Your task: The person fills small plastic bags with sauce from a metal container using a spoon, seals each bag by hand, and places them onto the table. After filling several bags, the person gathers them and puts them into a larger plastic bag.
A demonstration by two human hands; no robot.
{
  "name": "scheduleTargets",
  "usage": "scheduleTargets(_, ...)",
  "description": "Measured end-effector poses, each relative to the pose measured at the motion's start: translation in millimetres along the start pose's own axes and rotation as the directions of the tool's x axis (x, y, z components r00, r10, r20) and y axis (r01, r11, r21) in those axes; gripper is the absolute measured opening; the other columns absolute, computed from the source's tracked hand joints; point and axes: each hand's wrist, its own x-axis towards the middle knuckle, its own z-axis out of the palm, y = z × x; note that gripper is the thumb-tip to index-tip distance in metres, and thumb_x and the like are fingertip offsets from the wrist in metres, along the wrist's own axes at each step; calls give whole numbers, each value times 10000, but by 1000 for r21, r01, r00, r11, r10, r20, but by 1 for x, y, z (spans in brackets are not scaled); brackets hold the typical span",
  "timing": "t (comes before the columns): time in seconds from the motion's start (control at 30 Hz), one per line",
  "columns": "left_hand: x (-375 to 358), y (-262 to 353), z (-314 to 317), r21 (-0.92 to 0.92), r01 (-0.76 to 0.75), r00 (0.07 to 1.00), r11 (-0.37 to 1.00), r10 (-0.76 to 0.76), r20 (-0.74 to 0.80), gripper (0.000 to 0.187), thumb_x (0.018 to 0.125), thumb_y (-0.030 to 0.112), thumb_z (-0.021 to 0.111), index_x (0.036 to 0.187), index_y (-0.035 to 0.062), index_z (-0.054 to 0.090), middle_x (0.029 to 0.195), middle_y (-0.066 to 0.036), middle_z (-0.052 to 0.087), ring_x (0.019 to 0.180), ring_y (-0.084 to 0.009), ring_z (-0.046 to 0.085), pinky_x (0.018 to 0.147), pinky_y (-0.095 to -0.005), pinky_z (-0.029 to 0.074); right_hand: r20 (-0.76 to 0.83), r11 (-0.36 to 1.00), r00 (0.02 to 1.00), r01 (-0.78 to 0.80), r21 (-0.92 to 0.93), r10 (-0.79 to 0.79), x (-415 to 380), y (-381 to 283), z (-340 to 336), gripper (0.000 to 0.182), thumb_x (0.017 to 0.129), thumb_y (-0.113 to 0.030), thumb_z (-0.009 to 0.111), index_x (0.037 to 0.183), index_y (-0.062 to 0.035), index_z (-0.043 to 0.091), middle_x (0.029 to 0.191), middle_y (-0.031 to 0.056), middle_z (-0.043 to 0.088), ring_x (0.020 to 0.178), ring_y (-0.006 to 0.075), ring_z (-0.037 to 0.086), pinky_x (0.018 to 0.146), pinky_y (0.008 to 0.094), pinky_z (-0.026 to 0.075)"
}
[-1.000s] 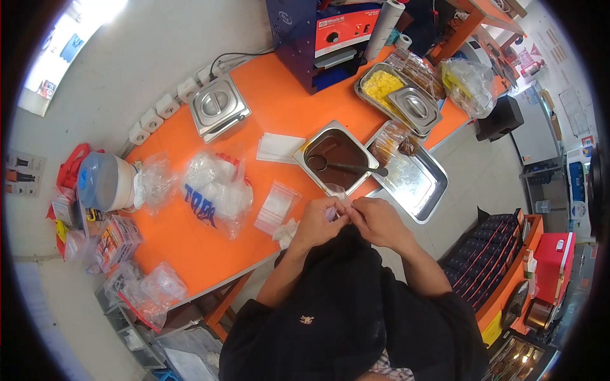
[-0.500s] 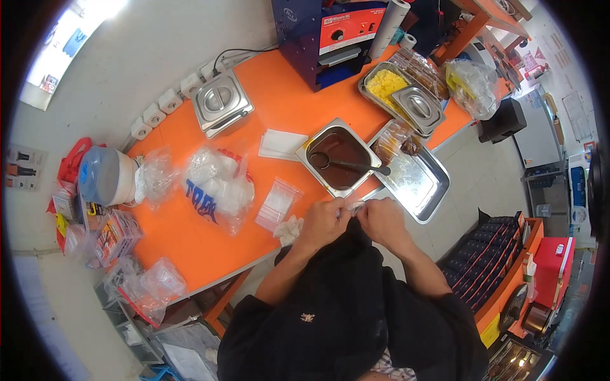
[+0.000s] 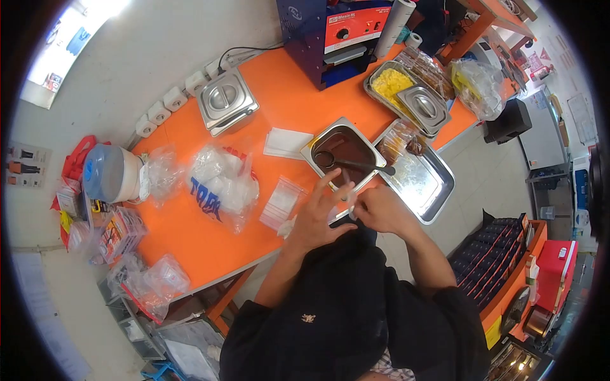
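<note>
My left hand (image 3: 316, 219) is open, its fingers spread in front of the steel pan. Beside it, my right hand (image 3: 383, 209) is closed in a pinch; a small whitish bit (image 3: 351, 213) shows at its fingertips, too small to name. Both hands are just past the table's near edge, above my dark clothing. The steel pan (image 3: 309, 152) holds dark brown liquid. A black-handled ladle (image 3: 365, 166) lies in it, its handle over the right rim. A crumpled white tissue (image 3: 286, 228) is partly hidden behind my left wrist.
On the orange table (image 3: 241, 251) are a pink-striped packet (image 3: 281, 202), white paper (image 3: 285, 143), a plastic bag (image 3: 223, 181) and a lidded steel container (image 3: 227, 101). A shallow tray (image 3: 424, 206) and a yellow-filled pan (image 3: 389, 82) stand right. A sealing machine (image 3: 305, 47) is at the back.
My hands were together, pinching something whitish between them. My left hand has since let go and spread its fingers up and left; my right hand stays closed. The view has shifted slightly.
</note>
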Motion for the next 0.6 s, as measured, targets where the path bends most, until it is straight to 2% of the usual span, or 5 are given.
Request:
scheduleTargets(0.07, -4, -7, -6, 31, -1, 992, 1000, -2, 125, 575, 696, 162, 893, 1204, 61, 644, 1307, -142, 593, 965, -301, 675, 799, -367, 565, 117, 990, 986, 110, 91, -121, 9, 1, -6, 325, 914, -294, 617, 795, -12, 724, 728, 224, 679, 673, 424, 664, 691, 509, 538)
scheduleTargets(0.17, -4, -26, -11, 90, -137, 987, 987, 144, -77, 566, 696, 178, 905, 1196, 63, 665, 1255, -140, 633, 927, -279, 682, 799, -355, 570, 35, 970, 996, 76, 231, -86, 36, 12, -6, 285, 913, -294, 641, 859, -25, 716, 786, 181, 698, 770, 398, 668, 721, 496, 540)
scheduleTargets(0.23, -9, -26, -19, 7, 52, 990, 999, -51, -131, 549, 647, 208, 948, 1100, 34, 693, 1100, -132, 697, 855, -222, 677, 785, -335, 550, -483, 993, 870, 59, -104, -102, 60, 37, 22, 165, 882, -212, 701, 925, -55, 684, 801, 142, 702, 854, 338, 649, 728, 458, 517)
scheduleTargets(0.37, -17, -41, -23, -39, 75, 977, 996, -82, -195, 526, 625, 181, 964, 1056, 25, 706, 1006, -107, 722, 847, -183, 674, 771, -319, 542, -309, 930, 941, 13, -369, -136, 83, 67, 55, 198, 865, -167, 698, 1047, -94, 670, 913, 97, 695, 978, 331, 630, 830, 467, 505)
scheduleTargets(0.6, -23, -48, -20, -234, 223, 955, 946, -261, -143, 531, 646, 107, 945, 1110, 9, 706, 1028, -97, 726, 910, -174, 680, 788, -300, 544, -380, 945, 925, -96, -311, -31, 85, 51, 47, 193, 888, -114, 546, 996, -84, 704, 896, 129, 683, 777, 337, 707, 635, 463, 573)
